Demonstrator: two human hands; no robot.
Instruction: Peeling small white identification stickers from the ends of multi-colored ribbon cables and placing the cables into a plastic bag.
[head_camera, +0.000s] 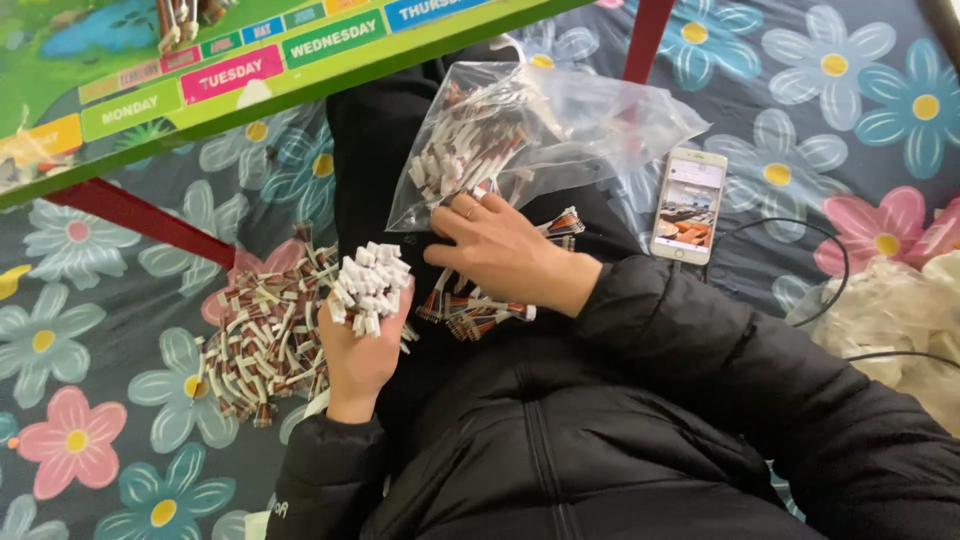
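Left hand (358, 350) clamped on one bundle of white-plug connector leads (368, 288) beside the loose pile (262, 345). Right hand (505, 252) – fingers spread – rests on lap leads (480, 315). One clear bag (520, 130) holds more; one phone (689, 205) nearby.

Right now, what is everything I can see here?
Bundle of wire connectors: one, white-tipped, gripped in the left hand.
Loose connector pile: one heap, white and brown, on the mat left of the lap.
Plastic bag: one, clear, part-filled with connectors, on the lap.
Small connector bunches: a few, multicoloured wires, under the right hand.
Phone: one, white, screen lit, on the mat.
Flowered mat: one, dark grey.
Table: one, green top, red legs.
Left hand: one, shut on the bundle.
Right hand: one, open, at the bag's mouth.
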